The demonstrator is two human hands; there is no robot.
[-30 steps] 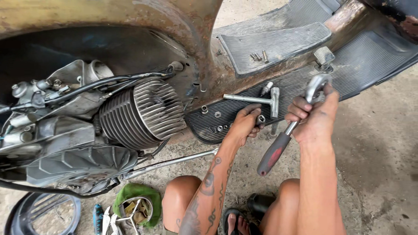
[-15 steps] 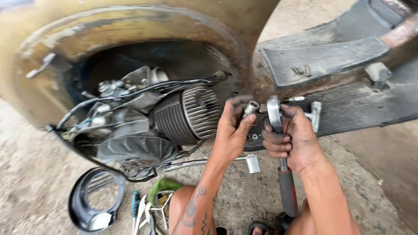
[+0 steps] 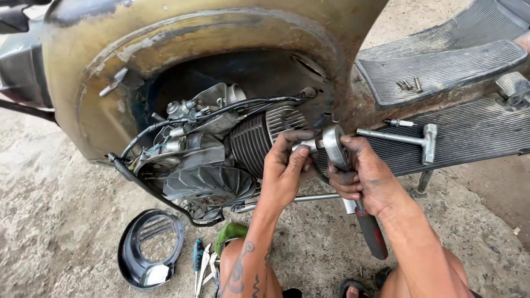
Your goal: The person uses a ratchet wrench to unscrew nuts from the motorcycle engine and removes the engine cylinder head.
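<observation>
Holding the ratchet wrench (image 3: 353, 182) in my right hand (image 3: 367, 179), I wrap my fingers tight around it just right of the ribbed engine cylinder (image 3: 259, 138). My left hand (image 3: 287, 171) pinches the socket (image 3: 308, 145) on the wrench head, right beside the cylinder. A T-shaped wrench (image 3: 406, 139) lies on the footboard (image 3: 475, 127), farther right of the cylinder.

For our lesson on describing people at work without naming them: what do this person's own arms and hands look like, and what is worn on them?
Both arms are bare, with no sleeves, gloves, watch or rings visible. The left hand and right hand are smudged with dark grease, heaviest on the fingers. The left forearm carries dark tattoo markings along its inner side; the right forearm shows none.
</observation>
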